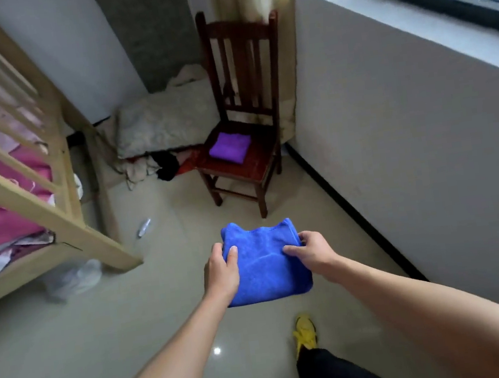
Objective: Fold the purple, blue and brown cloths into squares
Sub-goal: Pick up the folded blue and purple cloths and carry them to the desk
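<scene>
A blue cloth (265,265), folded into a thick rough square, hangs in the air above the floor between my hands. My left hand (220,272) grips its left edge with the thumb on top. My right hand (311,252) holds its right edge, fingers over the upper surface. A purple cloth (230,147) lies folded in a neat square on the seat of a dark wooden chair (256,169) straight ahead. No brown cloth is in view.
A wooden bed frame (38,196) with pink bedding fills the left. A pillow and heaped clothes (159,134) lie beside the chair. A grey wall (408,138) under a window runs along the right. A plastic bag (74,279) lies on the floor; my yellow shoe (305,332) is below.
</scene>
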A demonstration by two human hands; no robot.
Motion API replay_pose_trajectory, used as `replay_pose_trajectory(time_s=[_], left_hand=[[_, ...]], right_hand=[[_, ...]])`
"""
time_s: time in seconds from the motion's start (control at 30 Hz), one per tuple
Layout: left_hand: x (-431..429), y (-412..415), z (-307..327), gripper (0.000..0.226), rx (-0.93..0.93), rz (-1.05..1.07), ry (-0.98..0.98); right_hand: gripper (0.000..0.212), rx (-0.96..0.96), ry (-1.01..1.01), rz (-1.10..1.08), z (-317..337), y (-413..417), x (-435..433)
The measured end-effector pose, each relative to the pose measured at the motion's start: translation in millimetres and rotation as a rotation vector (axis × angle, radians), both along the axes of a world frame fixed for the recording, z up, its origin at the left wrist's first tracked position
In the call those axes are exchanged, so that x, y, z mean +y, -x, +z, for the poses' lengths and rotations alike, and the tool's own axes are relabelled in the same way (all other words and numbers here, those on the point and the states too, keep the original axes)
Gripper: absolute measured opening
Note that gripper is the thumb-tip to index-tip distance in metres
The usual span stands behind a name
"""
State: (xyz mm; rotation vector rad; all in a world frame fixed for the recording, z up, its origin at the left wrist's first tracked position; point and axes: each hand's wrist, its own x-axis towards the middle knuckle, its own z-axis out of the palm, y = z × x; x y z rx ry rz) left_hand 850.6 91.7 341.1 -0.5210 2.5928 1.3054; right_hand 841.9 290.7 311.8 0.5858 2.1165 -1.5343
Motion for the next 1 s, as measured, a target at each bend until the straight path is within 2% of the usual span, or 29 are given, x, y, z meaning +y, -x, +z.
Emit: replay_pose_trajectory(time_s=[0.2, 0.33, 0.47, 0.6, 0.7, 0.83, 1.0], left_hand=[[-75.7, 129.0, 3.7, 0.019, -0.088, 0.04, -0.065], [-129.8, 222.4, -0.2, 0.013, -0.12, 0.03, -0.116], [-177.0, 324.1, -19.3, 0.013, -0.188, -0.082, -0.147], [-205.9, 420.1, -31.6, 0.018, -0.247, -0.206, -0.143], [-208.1, 486.1, -33.3, 0.02, -0.305, -0.271, -0.155], [-194.3, 565.9, -45.3, 0.017, -0.361, -0.327, -0.19], [-155.2, 654.8, -89.2, 0.027, -0.461, -0.371, -0.182]], right_hand=[[0.032, -0.155, 0.082, 0.06, 11.0, 143.9, -66.3], [0.056, -0.3, 0.17, 0.065, 7.6, 243.1, -109.6], [0.059, -0.364, 0.263, -0.015, -7.5, 328.7, -150.6], [0.062, -0.335, 0.292, -0.127, -20.1, 398.9, -177.7], [0.056, -0.325, 0.285, -0.215, -21.1, 442.1, -182.9], [0.038, -0.328, 0.262, -0.324, -28.6, 497.4, -170.2], [0.032, -0.336, 0.218, -0.393, -66.3, 571.7, -142.2]])
